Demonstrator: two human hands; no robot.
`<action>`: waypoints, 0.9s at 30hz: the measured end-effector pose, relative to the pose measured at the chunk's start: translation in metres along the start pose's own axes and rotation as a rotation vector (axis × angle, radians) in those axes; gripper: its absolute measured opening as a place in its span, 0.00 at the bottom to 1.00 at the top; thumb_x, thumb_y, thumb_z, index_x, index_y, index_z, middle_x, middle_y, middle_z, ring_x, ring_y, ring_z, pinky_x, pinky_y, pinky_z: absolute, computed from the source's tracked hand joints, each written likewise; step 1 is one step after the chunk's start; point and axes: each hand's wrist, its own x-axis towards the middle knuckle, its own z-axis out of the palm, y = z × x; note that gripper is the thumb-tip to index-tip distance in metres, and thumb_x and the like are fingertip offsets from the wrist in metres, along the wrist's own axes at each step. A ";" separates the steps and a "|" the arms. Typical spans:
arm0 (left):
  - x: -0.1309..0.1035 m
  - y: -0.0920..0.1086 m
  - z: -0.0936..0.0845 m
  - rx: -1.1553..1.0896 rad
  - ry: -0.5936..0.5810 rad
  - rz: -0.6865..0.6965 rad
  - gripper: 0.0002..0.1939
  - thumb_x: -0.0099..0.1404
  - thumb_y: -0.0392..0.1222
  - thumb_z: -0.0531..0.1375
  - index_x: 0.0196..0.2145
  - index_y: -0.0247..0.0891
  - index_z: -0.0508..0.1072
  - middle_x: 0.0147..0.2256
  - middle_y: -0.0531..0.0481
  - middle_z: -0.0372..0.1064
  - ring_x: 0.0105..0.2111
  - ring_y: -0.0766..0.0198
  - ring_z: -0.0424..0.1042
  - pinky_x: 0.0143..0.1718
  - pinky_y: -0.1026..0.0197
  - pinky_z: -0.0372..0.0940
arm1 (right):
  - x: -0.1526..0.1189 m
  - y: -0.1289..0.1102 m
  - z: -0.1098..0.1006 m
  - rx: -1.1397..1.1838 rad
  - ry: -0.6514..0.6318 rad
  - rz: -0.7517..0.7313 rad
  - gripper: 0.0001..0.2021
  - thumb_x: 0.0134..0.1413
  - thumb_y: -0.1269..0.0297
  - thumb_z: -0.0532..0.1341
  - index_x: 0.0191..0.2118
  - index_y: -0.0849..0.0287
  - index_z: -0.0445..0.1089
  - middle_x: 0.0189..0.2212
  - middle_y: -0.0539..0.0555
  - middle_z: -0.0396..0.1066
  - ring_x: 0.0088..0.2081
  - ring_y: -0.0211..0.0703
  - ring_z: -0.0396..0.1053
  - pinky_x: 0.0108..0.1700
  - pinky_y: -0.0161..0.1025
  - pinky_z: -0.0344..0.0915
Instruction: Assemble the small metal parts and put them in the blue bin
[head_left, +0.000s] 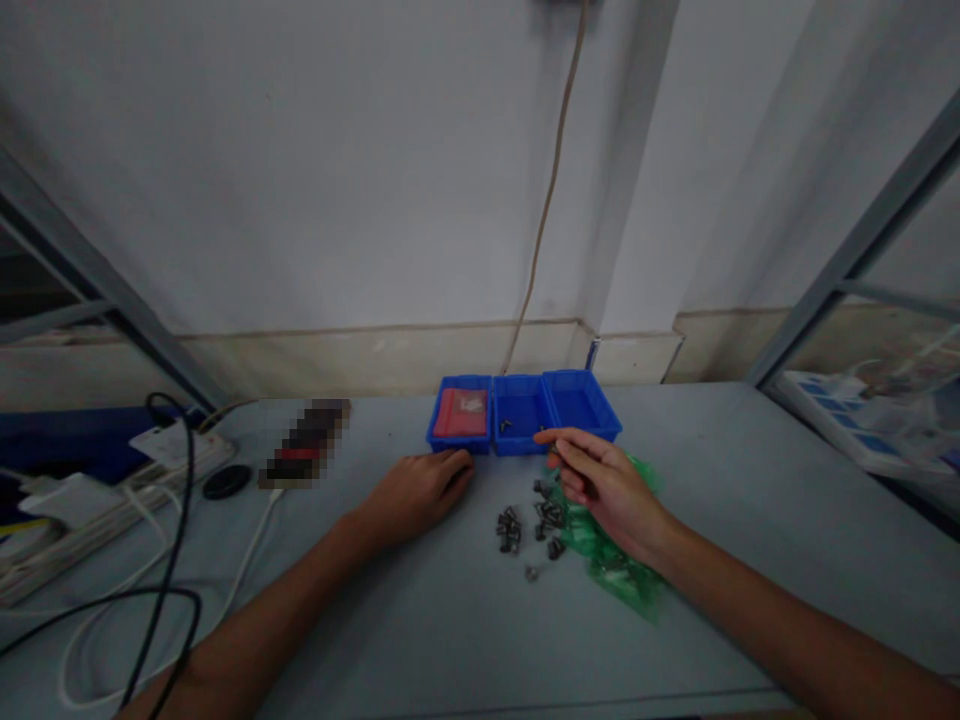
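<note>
My right hand [600, 480] is in front of the middle and right blue bins, thumb and index finger pinched on a small dark metal screw [554, 450], mostly covered by the fingertips. My left hand [424, 488] lies palm down on the table by the front of the left blue bin [430, 440], holding nothing. Loose screws [509, 530] lie in small groups between my hands. A crumpled green plastic bag [619, 575] spreads beneath my right hand and wrist. A few screws [506, 425] sit in the middle blue bin [521, 392].
A red packet [459, 415] fills the left bin; the right blue bin [581, 400] stands beside the middle one. Cables, a power strip [82, 530], a round black disc [227, 482] and a pixelated object [307, 445] occupy the left. A wall [375, 200] rises behind the table.
</note>
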 end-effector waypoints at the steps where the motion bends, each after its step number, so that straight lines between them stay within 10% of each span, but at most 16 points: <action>1: 0.000 0.000 -0.001 -0.005 -0.004 0.001 0.14 0.82 0.47 0.49 0.49 0.41 0.72 0.40 0.46 0.80 0.36 0.55 0.79 0.37 0.57 0.67 | 0.000 0.000 0.000 0.018 -0.004 0.005 0.16 0.61 0.53 0.71 0.49 0.56 0.81 0.33 0.51 0.69 0.24 0.32 0.53 0.23 0.34 0.48; 16: -0.001 0.000 -0.003 -0.047 0.005 0.028 0.12 0.81 0.47 0.51 0.48 0.41 0.73 0.40 0.46 0.79 0.37 0.56 0.78 0.38 0.58 0.68 | 0.000 -0.002 -0.002 0.130 -0.048 0.027 0.15 0.61 0.56 0.71 0.50 0.55 0.80 0.32 0.49 0.66 0.24 0.34 0.51 0.24 0.34 0.48; 27: -0.004 0.006 -0.009 0.010 0.011 -0.013 0.15 0.78 0.54 0.57 0.51 0.42 0.73 0.45 0.44 0.80 0.42 0.51 0.79 0.41 0.55 0.69 | -0.003 0.003 -0.005 -0.792 0.083 -0.620 0.10 0.67 0.66 0.67 0.52 0.49 0.79 0.39 0.52 0.71 0.35 0.44 0.67 0.40 0.43 0.64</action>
